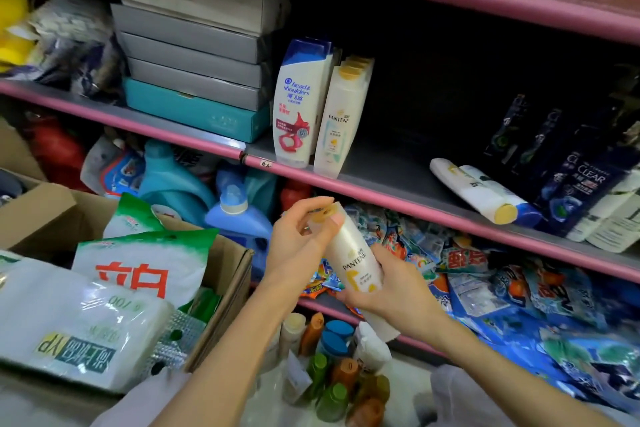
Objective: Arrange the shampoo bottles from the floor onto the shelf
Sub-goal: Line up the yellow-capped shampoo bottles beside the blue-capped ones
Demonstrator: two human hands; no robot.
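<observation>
Both hands hold a white Pantene bottle (353, 256) with a yellow cap, tilted, in front of the lower shelf. My left hand (299, 241) grips its cap end; my right hand (391, 288) wraps round its lower body. On the middle shelf (398, 177) a row of Head & Shoulders bottles (299, 104) stands beside a row of Pantene bottles (343, 118). Two white bottles (481, 191) lie on their sides further right. Several bottles (332, 360) with green, orange and blue caps stand in a bag on the floor.
Dark Clear bottles (571, 180) crowd the shelf's right end. Stacked grey and teal boxes (194, 55) fill its left. Blue detergent jugs (173, 180) and snack packets (485, 274) sit on the lower shelf. A cardboard box (225, 288) with detergent bags stands at left.
</observation>
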